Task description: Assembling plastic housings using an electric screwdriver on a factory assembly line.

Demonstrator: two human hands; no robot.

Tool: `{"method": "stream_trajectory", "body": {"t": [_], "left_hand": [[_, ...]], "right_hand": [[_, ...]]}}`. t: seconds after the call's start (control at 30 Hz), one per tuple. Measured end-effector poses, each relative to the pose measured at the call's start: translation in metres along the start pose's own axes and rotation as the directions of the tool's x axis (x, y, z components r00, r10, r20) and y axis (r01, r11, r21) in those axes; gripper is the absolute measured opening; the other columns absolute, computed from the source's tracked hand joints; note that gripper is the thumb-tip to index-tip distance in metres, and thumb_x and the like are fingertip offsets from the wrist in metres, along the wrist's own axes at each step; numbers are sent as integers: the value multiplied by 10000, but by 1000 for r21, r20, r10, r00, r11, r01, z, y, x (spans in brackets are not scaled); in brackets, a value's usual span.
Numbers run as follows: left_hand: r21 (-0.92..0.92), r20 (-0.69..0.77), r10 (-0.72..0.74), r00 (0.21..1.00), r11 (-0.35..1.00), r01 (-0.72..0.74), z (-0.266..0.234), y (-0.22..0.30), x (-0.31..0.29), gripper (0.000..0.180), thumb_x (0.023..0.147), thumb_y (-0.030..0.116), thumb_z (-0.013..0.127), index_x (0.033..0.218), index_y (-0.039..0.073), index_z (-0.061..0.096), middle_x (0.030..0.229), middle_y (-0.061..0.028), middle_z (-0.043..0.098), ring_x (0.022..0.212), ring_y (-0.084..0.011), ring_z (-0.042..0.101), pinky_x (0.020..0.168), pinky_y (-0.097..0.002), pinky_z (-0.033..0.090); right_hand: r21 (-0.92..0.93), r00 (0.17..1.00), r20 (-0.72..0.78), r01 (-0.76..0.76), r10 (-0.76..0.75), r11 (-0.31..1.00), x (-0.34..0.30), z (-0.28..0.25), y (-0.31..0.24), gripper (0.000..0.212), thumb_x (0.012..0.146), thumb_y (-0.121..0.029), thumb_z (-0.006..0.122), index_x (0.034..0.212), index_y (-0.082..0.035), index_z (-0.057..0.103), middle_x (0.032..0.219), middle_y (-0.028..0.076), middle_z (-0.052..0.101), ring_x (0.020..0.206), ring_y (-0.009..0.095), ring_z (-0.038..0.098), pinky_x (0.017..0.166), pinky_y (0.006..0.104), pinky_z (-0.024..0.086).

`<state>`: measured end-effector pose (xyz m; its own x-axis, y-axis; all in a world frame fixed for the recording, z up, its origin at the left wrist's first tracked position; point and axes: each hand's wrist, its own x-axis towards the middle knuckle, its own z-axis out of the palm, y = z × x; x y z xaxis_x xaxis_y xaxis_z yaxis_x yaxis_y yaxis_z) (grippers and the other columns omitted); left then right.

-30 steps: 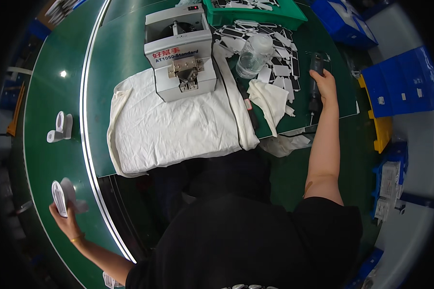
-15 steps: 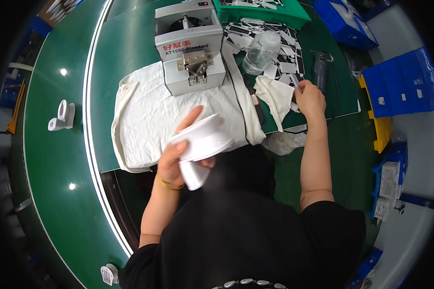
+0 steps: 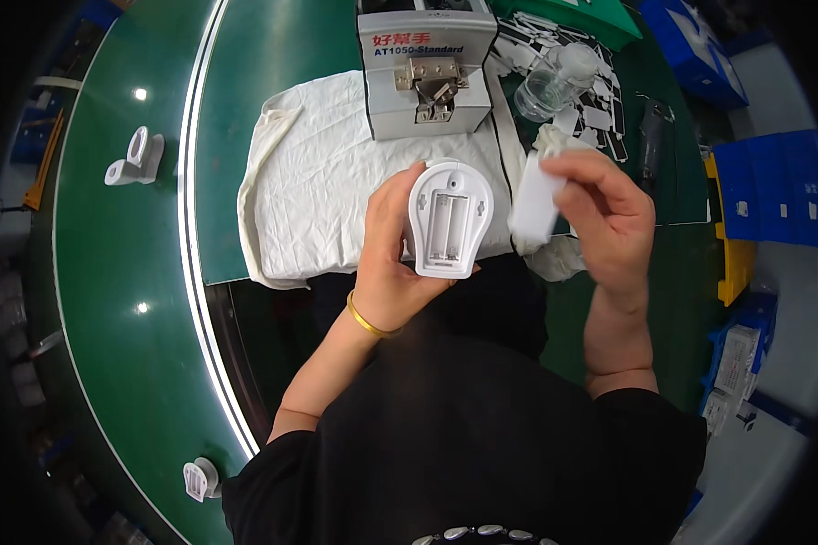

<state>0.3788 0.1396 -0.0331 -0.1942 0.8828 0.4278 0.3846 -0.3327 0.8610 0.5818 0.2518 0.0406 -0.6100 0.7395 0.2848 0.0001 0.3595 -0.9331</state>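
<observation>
Two hands are busy: my left grip (image 3: 394,250) curls firmly around the white housing (image 3: 451,218), before me, battery slot (image 3: 447,232) facing up; my right grip (image 3: 609,213) pinches a blurred white piece (image 3: 534,207) beside it. Steady left, light right seems best. The clear bottle (image 3: 543,95) apparently holds liquid; the green bin's (image 3: 613,23) contents barely show.

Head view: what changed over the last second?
Left hand carried the white device rightward from the left green table, to in front of the body. Right hand let go of the dark tool and now holds a white piece. The machine stayed on the white cloth.
</observation>
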Motion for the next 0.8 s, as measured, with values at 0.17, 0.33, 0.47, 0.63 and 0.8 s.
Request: {"method": "stream_trajectory", "body": {"t": [0.17, 0.33, 0.47, 0.63, 0.8], "left_hand": [[87, -88, 40, 995, 996, -32, 2, -2, -5, 967, 597, 74, 874, 1430, 25, 385, 1375, -174, 434, 1285, -343, 435, 1051, -411, 399], [237, -101, 110, 989, 968, -84, 4, -4, -3, 1030, 563, 161, 939, 1405, -23, 375, 1324, -173, 471, 1203, -320, 511, 1018, -399, 430], [111, -87, 83, 993, 991, -73, 1, -4, -4, 925, 617, 51, 851, 1427, 63, 403, 1422, -217, 399, 1300, -375, 443, 1034, -433, 430], [108, -72, 99, 993, 990, -91, -1, -4, -3, 921, 621, 46, 849, 1427, 66, 405, 1420, -213, 402, 1292, -373, 452, 1030, -431, 435], [109, -68, 120, 990, 988, -112, 0, -3, -4, 903, 624, 37, 846, 1418, 70, 417, 1419, -210, 405, 1291, -371, 453, 1030, -428, 435]], "right_hand": [[271, 994, -71, -65, 88, 960, 2, 47, -13, 278, 906, 41, 638, 1180, 6, 605, 927, 21, 629, 784, 52, 591, 682, 169, 472], [87, 993, 68, -104, 99, 991, 4, 59, -6, 290, 893, 55, 639, 1176, 25, 579, 895, 51, 650, 689, 40, 573, 546, 164, 449], [30, 991, 43, -127, 126, 991, 3, 60, -9, 234, 870, -5, 697, 1097, -22, 643, 787, 11, 638, 667, 46, 602, 579, 202, 506], [58, 994, 42, -102, 99, 993, 1, 60, -6, 261, 877, 32, 681, 1132, 15, 628, 886, 42, 676, 679, 35, 575, 574, 160, 442], [-182, 996, 90, 27, -10, 983, -1, 56, -5, 313, 875, 5, 697, 1180, 21, 631, 920, 52, 666, 716, 52, 569, 616, 193, 459]]}}
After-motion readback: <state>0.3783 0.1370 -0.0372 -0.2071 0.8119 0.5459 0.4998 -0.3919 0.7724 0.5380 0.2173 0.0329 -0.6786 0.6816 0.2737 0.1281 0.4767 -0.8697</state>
